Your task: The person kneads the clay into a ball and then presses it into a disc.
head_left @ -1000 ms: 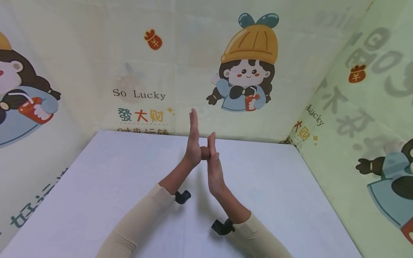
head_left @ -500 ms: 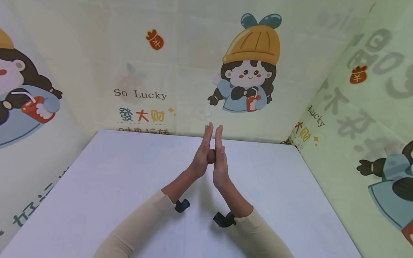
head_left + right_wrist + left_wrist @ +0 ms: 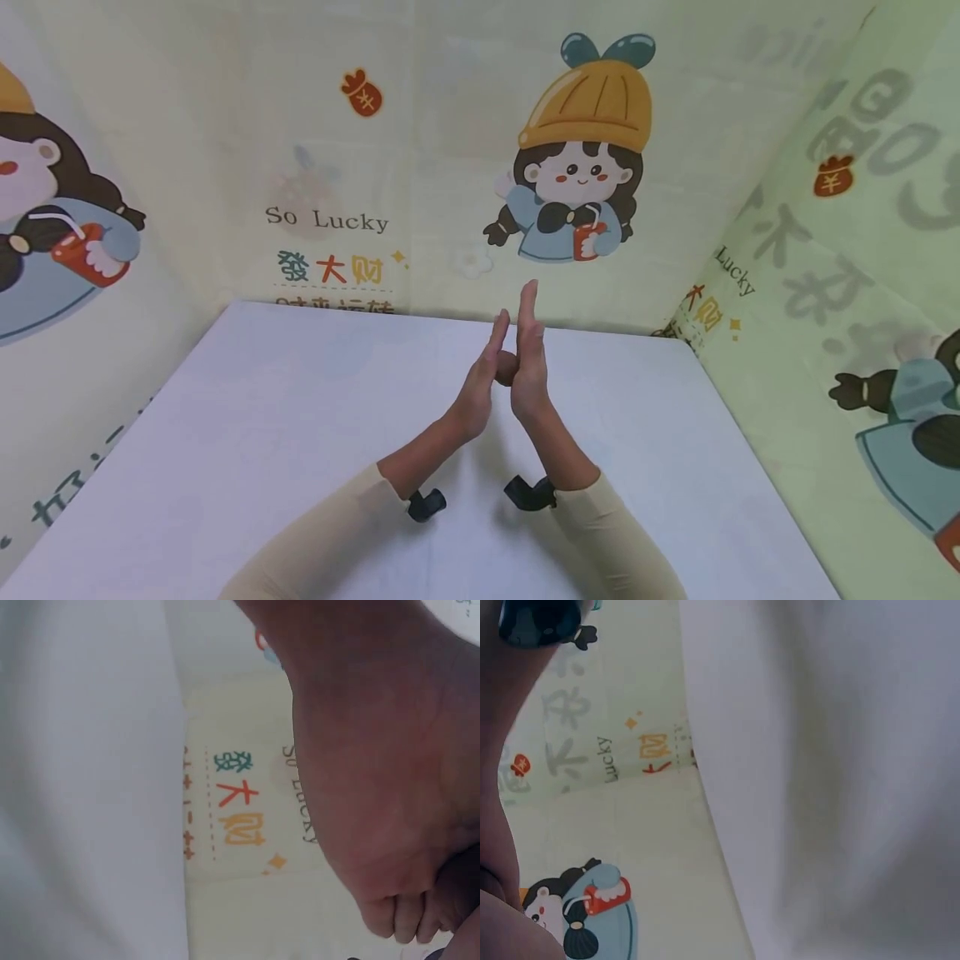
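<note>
- Centrally, in the head view, a brown ball (image 3: 507,368) sits between two facing palms, raised over a white table (image 3: 300,392) and touched on both sides
- The left hand (image 3: 477,392) is flat, fingers straight and pointing up and away from the body, its inner side laid against the ball without curling round it
- The right hand (image 3: 531,377) is likewise flattened, fingers extended, pressing the ball from the other side, with its fingertips reaching higher in the head view than those of the left
- Below the ball, the heels of the hands stand apart, a gap showing between them
- From the right wrist, the ball shows only partly, as a dark rounded shape near the lower right edge beside the palm; from the left wrist, little of the hand is visible
- Both forearms wear pale beige sleeves (image 3: 322,533), and a small black device (image 3: 427,505) juts from the left wrist, with another black device (image 3: 529,493) at the right
- Behind the table hangs a cream backdrop (image 3: 450,125), printed with a cartoon figure (image 3: 577,200) in a yellow hat and the words "So Lucky" (image 3: 327,219)
</note>
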Tool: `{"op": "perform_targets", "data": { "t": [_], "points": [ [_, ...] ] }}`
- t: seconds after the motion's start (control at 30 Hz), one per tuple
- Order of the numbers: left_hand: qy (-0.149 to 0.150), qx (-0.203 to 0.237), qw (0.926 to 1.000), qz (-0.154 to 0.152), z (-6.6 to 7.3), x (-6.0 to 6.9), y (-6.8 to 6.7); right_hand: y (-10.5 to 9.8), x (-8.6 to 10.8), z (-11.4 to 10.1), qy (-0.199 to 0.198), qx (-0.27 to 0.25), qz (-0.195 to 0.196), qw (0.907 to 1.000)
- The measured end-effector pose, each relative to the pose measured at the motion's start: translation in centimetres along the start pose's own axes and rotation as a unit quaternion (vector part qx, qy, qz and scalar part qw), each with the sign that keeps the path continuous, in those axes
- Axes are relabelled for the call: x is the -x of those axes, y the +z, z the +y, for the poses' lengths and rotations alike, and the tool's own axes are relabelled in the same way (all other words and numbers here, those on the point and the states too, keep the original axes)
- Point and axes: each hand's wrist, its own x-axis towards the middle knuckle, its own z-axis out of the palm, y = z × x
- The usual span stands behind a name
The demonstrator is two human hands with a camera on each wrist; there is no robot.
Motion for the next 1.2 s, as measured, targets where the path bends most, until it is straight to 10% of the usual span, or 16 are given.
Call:
{"op": "perform_targets", "data": {
  "t": [0.5, 1.2],
  "points": [
    [0.047, 0.000, 0.9978, 0.047, 2.4, 0.0, 1.3, -0.2, 0.1, 0.6, 0.043, -0.084, -0.029, 0.9951],
    [0.067, 0.007, 0.9835, 0.168, 1.9, -4.1, -3.7, 3.3, 2.6, 1.6, -0.011, -0.059, -0.069, 0.9958]
  ]
}}
